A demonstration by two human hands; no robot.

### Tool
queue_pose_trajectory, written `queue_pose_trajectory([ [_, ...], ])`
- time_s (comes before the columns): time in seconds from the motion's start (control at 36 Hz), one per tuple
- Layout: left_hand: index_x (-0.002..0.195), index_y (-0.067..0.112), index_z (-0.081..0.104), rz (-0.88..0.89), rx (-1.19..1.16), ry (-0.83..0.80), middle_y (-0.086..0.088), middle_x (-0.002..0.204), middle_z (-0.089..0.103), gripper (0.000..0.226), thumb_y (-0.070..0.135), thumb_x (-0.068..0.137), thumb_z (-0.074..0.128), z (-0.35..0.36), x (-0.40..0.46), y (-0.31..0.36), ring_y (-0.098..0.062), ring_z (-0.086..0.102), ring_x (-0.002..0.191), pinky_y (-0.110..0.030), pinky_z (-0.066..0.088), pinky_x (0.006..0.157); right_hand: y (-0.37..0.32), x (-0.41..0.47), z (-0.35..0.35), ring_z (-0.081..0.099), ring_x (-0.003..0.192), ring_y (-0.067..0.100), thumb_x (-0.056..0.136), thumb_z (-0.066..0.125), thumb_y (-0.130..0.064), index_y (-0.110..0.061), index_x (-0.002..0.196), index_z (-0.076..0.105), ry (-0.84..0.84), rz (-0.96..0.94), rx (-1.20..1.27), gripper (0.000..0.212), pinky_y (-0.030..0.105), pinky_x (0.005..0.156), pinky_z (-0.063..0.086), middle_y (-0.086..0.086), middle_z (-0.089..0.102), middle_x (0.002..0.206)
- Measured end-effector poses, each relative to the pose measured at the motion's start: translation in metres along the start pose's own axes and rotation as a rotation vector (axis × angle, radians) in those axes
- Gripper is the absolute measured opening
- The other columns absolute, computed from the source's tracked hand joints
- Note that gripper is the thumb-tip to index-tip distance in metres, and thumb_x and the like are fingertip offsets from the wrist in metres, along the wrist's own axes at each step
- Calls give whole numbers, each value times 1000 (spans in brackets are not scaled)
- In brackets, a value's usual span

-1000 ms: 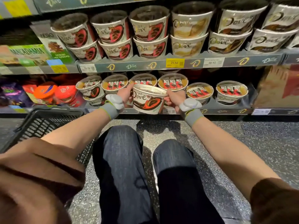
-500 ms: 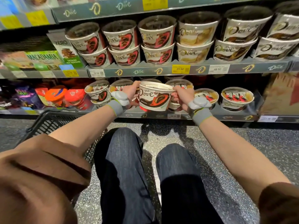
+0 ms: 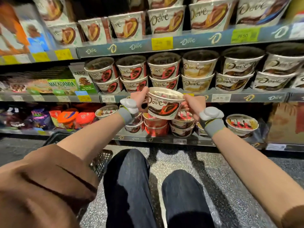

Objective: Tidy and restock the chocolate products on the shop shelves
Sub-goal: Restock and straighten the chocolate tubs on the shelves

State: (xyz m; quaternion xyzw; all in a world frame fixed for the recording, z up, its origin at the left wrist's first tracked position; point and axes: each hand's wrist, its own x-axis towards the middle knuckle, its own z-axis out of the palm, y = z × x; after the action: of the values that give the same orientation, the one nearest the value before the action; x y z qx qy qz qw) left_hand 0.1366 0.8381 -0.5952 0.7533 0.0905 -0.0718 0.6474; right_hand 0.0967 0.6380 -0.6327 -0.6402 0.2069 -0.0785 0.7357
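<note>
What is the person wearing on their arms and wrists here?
Both forearms are bare below pushed-up brown sleeves. Each wrist carries a grey knitted band with a thin yellow-green edge, and a rounded pale-grey plastic pod sits on the back of the left hand and the right hand. No cables show.

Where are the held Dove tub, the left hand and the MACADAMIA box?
Held Dove tub (image 3: 162, 106), head view, on its front label.
Left hand (image 3: 139, 99), head view, on its back.
MACADAMIA box (image 3: 62, 85), head view, on its green front.
</note>
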Motion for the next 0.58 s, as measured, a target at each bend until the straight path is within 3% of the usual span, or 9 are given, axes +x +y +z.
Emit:
queue_pose_trajectory([
  [0.06,87,11,65,30,-21,3,-8,94,66,28,39,81,62,-2,-1,7,-25,62,89,-39,56,59,-8,1,1,41,42,9,87,57,-12,-4,70,62,-2,-23,24,19,17,35,32,5,57,58],
  [0.14,87,12,70,71,0,19,-6,99,70,40,47,69,65,-6,7,11,-24,65,93,-51,56,78,-16,-1,0,40,38,7,87,59,-15,-6,66,61,6,-59,10,22,16,35,32,4,56,56],
  [0.17,83,12,70,85,11,26,-4,98,70,41,48,66,65,-6,6,14,-24,65,94,-49,54,82,-19,-1,0,40,36,6,87,59,-15,-6,65,61,3,-73,9,23,16,35,32,3,56,55],
  [0.22,80,9,66,104,-5,41,-4,91,67,36,44,71,65,-6,4,18,-22,62,88,-41,52,76,-25,-2,1,40,34,5,88,59,-14,-5,64,61,-3,-90,19,25,15,35,32,4,55,55],
  [0.31,96,6,65,99,-16,71,-6,96,65,38,41,83,63,-4,-4,26,-24,62,88,-42,55,72,-31,-1,5,40,35,5,87,59,-13,-4,63,61,-4,-112,39,26,15,36,32,4,55,55],
  [0.36,87,10,62,106,-41,79,-2,87,60,28,38,86,60,-1,-10,32,-20,58,79,-41,56,66,-38,-3,7,40,34,4,87,58,-11,-4,64,61,-4,-122,51,24,14,35,31,5,55,54],
  [0.42,80,14,59,124,-31,86,0,80,56,26,40,84,59,2,-11,38,-18,56,76,-44,56,74,-45,-5,3,39,32,4,86,57,-8,-3,65,60,4,-122,62,22,14,34,30,4,54,53],
  [0.58,96,7,66,158,-15,20,-8,98,67,41,44,79,60,27,-12,52,-21,63,88,-50,58,71,-59,-9,-23,37,30,3,85,58,-10,-7,61,58,46,-140,74,23,14,33,28,2,51,49],
])
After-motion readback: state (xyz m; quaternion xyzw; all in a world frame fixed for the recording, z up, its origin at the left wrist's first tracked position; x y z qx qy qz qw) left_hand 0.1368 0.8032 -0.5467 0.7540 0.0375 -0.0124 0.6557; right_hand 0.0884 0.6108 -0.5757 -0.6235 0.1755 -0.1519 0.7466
